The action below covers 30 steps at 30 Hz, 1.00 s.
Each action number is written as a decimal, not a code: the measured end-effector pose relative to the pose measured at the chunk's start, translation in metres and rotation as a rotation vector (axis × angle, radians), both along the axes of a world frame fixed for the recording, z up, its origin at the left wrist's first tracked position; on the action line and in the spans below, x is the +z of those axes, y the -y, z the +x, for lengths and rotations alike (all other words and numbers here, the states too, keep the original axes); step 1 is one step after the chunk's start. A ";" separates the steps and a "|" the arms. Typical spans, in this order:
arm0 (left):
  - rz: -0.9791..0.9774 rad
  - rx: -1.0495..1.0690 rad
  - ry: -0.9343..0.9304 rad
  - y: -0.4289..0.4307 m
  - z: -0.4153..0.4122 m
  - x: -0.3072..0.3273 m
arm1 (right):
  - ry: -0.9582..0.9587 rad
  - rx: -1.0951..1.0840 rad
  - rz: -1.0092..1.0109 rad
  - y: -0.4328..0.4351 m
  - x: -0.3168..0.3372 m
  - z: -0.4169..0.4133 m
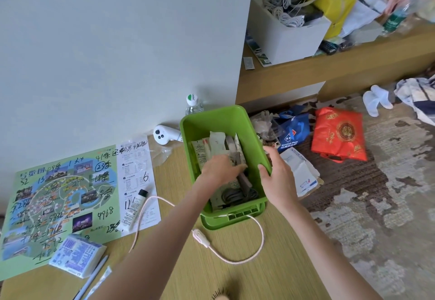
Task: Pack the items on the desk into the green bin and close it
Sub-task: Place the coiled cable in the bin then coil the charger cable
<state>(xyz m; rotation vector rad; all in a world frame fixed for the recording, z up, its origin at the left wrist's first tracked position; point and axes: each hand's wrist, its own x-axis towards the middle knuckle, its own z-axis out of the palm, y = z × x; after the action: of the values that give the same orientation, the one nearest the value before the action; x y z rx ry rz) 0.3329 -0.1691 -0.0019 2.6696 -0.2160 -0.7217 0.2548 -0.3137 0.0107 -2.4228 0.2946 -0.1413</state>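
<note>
soft even daylight, edges warped, blurred

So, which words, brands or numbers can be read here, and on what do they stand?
"Domino's Pizza": blue bag
"4968": handwritten on green map
"6": handwritten on white sheet
Too blurred to read: bottle cap, tube, tissue pack, packets in green bin.
</note>
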 end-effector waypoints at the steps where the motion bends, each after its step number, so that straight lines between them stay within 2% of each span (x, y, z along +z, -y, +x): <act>1: -0.026 0.017 -0.058 -0.004 0.003 0.000 | 0.004 -0.004 0.004 0.000 0.000 0.000; 3: -0.019 0.039 -0.053 -0.008 0.006 0.003 | 0.009 -0.011 0.019 -0.001 0.000 0.000; 8: -0.058 0.179 0.191 0.002 0.006 0.014 | 0.010 -0.022 0.036 -0.001 0.000 -0.001; 11: -0.033 0.189 0.286 0.014 0.001 0.015 | 0.014 -0.017 0.036 -0.001 0.000 -0.001; 17: -0.018 -0.051 0.025 0.025 -0.011 -0.001 | 0.025 -0.020 0.012 -0.002 -0.002 -0.001; 21: -0.006 -0.189 -0.032 0.018 -0.008 0.002 | 0.035 -0.009 0.008 -0.002 -0.001 -0.001; 25: -0.065 -0.195 0.134 -0.003 -0.007 0.023 | 0.038 0.000 -0.032 -0.003 0.002 -0.003; 30: -0.392 -0.038 0.440 -0.058 -0.030 0.052 | 0.141 0.064 -0.313 -0.015 0.020 -0.008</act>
<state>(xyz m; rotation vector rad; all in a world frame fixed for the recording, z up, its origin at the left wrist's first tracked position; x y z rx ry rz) 0.3034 -0.1110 0.0503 2.4089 -0.4693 -0.0737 0.2471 -0.2985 0.0305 -2.7108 0.1389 -0.3508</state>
